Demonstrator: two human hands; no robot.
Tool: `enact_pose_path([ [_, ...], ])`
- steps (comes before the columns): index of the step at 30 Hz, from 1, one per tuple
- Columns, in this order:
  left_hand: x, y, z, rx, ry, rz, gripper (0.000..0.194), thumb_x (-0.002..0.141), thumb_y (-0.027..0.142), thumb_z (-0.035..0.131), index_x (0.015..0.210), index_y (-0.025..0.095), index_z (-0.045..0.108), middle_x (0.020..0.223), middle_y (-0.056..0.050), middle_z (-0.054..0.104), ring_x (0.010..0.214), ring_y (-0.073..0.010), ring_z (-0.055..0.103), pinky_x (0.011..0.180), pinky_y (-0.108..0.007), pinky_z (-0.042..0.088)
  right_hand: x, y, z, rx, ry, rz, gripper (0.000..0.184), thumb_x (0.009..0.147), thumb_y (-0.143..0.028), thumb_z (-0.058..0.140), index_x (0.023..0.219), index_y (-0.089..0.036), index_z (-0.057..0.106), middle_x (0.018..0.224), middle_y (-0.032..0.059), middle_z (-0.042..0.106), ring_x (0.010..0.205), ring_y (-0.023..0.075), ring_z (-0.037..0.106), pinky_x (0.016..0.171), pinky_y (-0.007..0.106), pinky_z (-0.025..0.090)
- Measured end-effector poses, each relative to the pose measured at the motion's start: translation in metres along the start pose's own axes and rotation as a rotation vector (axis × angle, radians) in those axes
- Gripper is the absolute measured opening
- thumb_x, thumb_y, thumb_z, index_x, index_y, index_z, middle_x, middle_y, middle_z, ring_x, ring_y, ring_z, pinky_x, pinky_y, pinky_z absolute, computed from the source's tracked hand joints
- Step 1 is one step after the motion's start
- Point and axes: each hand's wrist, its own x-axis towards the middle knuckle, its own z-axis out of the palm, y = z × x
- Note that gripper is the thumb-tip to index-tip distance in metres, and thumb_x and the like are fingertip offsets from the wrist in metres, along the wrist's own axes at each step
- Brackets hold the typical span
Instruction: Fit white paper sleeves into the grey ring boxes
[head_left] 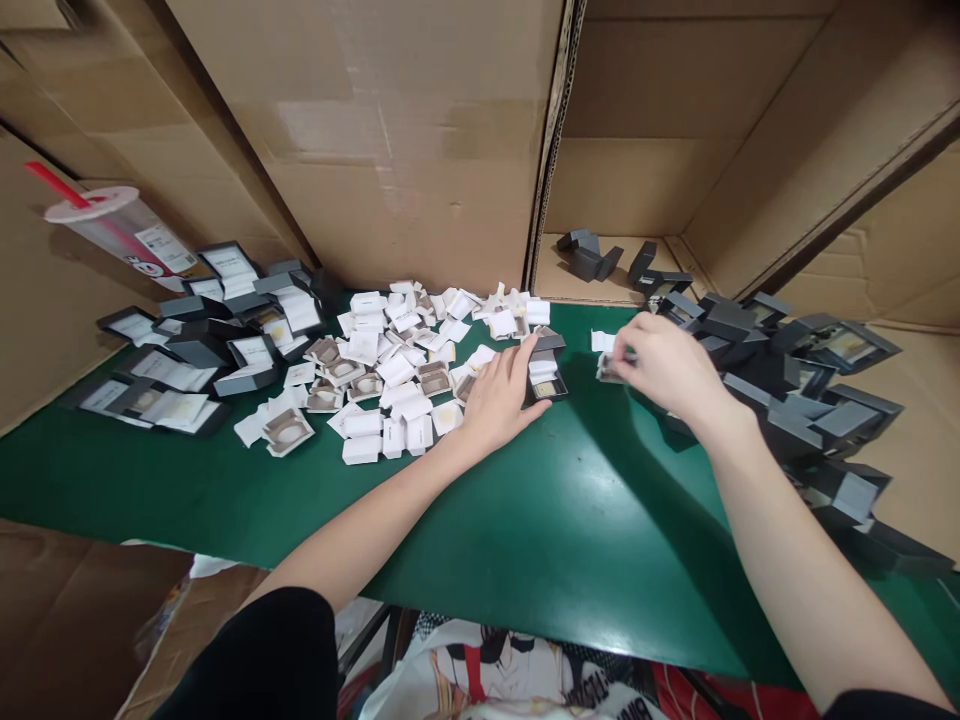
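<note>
My left hand [495, 400] lies on the green table with its fingers stretched out and the thumb apart. Against its index finger and thumb stands a small dark grey hinged box [549, 368], its lid up and a white insert inside. My right hand [667, 365] is closed in a pinch on a small white card insert [609, 368] just right of that box. The fingers hide part of this insert. Left of my left hand spreads a heap of white folded card inserts [397, 370], some with grey-brown hollows.
Open dark boxes with white linings pile up at the left [202, 340]. More dark boxes [795, 380] are stacked at the right, and several lie in an open cardboard box [622, 180]. A cup with a red straw [135, 235] leans at the far left. A cardboard wall [390, 130] closes the back.
</note>
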Motion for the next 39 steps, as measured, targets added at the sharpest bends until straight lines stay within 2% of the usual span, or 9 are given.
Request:
enact_pose_path([
  [3,0.000,-0.001,0.001,-0.010,0.008,0.004,0.087,0.082,0.037,0.066,0.149,0.017,0.014,0.133,-0.018,0.050,0.119,-0.0340,0.052,0.094,-0.045,0.046,0.001,0.001,0.007,0.162,-0.263,-0.167,0.006,0.076,-0.018,0.058,0.072,-0.021,0.062,0.094,0.0057,0.058,0.081,0.0190,0.059,0.064,0.028,0.043],
  [5,-0.001,-0.001,0.002,-0.016,0.012,0.006,0.087,0.082,0.037,0.066,0.149,0.018,0.014,0.133,-0.018,0.050,0.119,-0.0337,0.052,0.094,-0.045,0.046,0.000,0.000,0.008,0.207,-0.320,-0.190,0.006,0.075,-0.017,0.059,0.077,-0.021,0.062,0.093,0.0041,0.057,0.078,0.0173,0.058,0.066,0.028,0.044],
  [11,0.000,0.000,0.000,-0.025,0.002,-0.002,0.086,0.082,0.037,0.066,0.149,0.018,0.015,0.133,-0.018,0.050,0.119,-0.0337,0.051,0.094,-0.045,0.046,0.000,-0.004,0.008,0.019,-0.062,-0.093,0.028,0.077,-0.015,0.055,0.103,-0.024,0.054,0.102,0.0068,0.058,0.094,0.0246,0.057,0.065,0.030,0.042],
  [13,0.000,0.000,0.000,-0.023,-0.002,-0.002,0.086,0.082,0.037,0.066,0.149,0.018,0.015,0.132,-0.018,0.050,0.118,-0.0334,0.052,0.094,-0.045,0.046,0.001,-0.003,0.007,0.032,-0.086,-0.078,0.029,0.077,-0.021,0.060,0.105,-0.024,0.055,0.105,0.0074,0.059,0.099,0.0266,0.057,0.068,0.032,0.043],
  [17,0.000,0.000,0.000,-0.021,-0.005,-0.006,0.086,0.082,0.037,0.066,0.149,0.018,0.015,0.131,-0.017,0.051,0.117,-0.0332,0.052,0.093,-0.045,0.046,0.001,0.004,0.002,0.261,-0.302,-0.076,0.025,0.080,-0.040,0.062,0.098,-0.024,0.061,0.100,0.0048,0.065,0.091,0.0229,0.062,0.071,0.032,0.046],
  [22,0.000,0.001,-0.001,-0.024,-0.005,-0.008,0.085,0.083,0.036,0.065,0.149,0.018,0.014,0.133,-0.017,0.050,0.118,-0.0331,0.052,0.095,-0.045,0.045,0.000,0.005,0.006,0.074,-0.137,0.067,0.034,0.084,-0.046,0.056,0.099,-0.017,0.061,0.102,0.0123,0.065,0.089,0.0271,0.063,0.070,0.034,0.045],
  [25,0.000,0.001,-0.001,-0.024,-0.008,-0.015,0.085,0.083,0.036,0.065,0.149,0.019,0.014,0.132,-0.017,0.050,0.118,-0.0331,0.052,0.094,-0.045,0.045,0.000,0.002,0.016,-0.010,-0.146,0.136,0.044,0.083,-0.048,0.057,0.109,-0.013,0.057,0.103,0.0163,0.064,0.088,0.0299,0.064,0.066,0.035,0.045],
  [33,0.000,0.000,0.000,-0.019,-0.009,-0.006,0.086,0.083,0.037,0.065,0.149,0.018,0.015,0.130,-0.017,0.051,0.118,-0.0329,0.052,0.094,-0.045,0.045,0.005,-0.003,0.030,0.087,-0.179,0.000,0.028,0.077,-0.031,0.063,0.102,-0.018,0.058,0.105,0.0089,0.067,0.092,0.0271,0.063,0.071,0.033,0.044],
  [39,0.000,-0.001,0.000,-0.009,-0.005,-0.004,0.085,0.083,0.038,0.065,0.149,0.018,0.015,0.130,-0.017,0.052,0.118,-0.0332,0.052,0.094,-0.044,0.045,0.005,-0.006,0.020,0.222,-0.176,-0.079,0.026,0.074,-0.026,0.064,0.098,-0.020,0.056,0.101,0.0058,0.066,0.089,0.0244,0.061,0.072,0.033,0.045],
])
